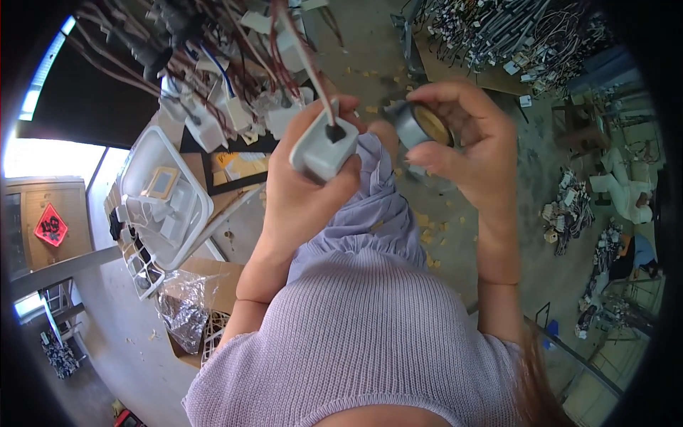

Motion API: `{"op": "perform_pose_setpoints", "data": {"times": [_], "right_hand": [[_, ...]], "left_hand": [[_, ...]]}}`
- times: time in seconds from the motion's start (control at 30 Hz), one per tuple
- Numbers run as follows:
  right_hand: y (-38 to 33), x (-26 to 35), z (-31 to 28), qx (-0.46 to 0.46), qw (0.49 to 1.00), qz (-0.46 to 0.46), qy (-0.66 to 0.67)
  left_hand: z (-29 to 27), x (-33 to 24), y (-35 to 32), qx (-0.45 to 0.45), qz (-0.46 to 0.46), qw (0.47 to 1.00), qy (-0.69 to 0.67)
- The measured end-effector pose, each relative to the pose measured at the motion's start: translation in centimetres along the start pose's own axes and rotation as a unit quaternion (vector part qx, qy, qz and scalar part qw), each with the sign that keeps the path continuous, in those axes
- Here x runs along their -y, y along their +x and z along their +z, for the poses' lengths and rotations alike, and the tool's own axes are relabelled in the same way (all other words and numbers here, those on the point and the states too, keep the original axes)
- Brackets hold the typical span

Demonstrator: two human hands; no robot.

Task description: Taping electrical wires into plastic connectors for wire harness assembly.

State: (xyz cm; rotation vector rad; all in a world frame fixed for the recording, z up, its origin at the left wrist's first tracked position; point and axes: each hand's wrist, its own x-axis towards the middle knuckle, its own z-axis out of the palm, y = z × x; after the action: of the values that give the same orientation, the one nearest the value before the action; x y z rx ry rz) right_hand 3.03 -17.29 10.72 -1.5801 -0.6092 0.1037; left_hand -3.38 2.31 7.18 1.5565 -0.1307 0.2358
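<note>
My left hand (299,181) is closed around a small white plastic housing (324,158). A reddish-white cable (307,60) runs up from the dark opening in the housing. To its right, my right hand (473,139) grips a short grey round piece with a tan face (421,129) between thumb and fingers. That piece is slightly blurred and looks like a roll of tape; its exact kind does not show. The two held things are apart, above my lap.
More white housings (206,128) with cables hang at the upper left. Below them stands a white plastic tub (203,203) with clear and white parts. An open cardboard box (228,277) holds crinkled plastic. Bundles of cables (512,35) lie at the upper right. People (629,196) sit far right.
</note>
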Motion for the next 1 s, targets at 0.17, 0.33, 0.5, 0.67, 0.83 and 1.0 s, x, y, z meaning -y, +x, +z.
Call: {"op": "perform_pose_setpoints", "data": {"times": [0.17, 0.33, 0.5, 0.67, 0.83, 1.0], "right_hand": [[1.7, 1.1, 0.7, 0.069, 0.985, -0.057, -0.145], [2.4, 2.5, 0.1, 0.179, 0.967, -0.024, -0.178], [2.8, 2.9, -1.2, 0.208, 0.972, 0.003, -0.113], [2.9, 4.1, -2.4, 0.236, 0.971, -0.009, 0.034], [4.3, 4.9, -0.6, 0.236, 0.971, -0.028, -0.006], [5.2, 5.9, 1.2, 0.198, 0.961, -0.035, 0.188]], "left_hand": [[0.4, -0.9, -0.6, 0.011, 0.002, 0.999, 0.037], [0.7, -0.3, -0.3, 0.028, 0.014, 0.999, 0.018], [0.5, -0.5, -0.1, 0.085, -0.146, 0.97, -0.174], [1.2, 1.4, 0.2, 0.129, -0.065, 0.976, -0.164], [1.5, 2.0, 0.1, 0.15, -0.084, 0.978, -0.12], [1.8, 1.8, 0.0, 0.087, -0.084, 0.993, -0.007]]}}
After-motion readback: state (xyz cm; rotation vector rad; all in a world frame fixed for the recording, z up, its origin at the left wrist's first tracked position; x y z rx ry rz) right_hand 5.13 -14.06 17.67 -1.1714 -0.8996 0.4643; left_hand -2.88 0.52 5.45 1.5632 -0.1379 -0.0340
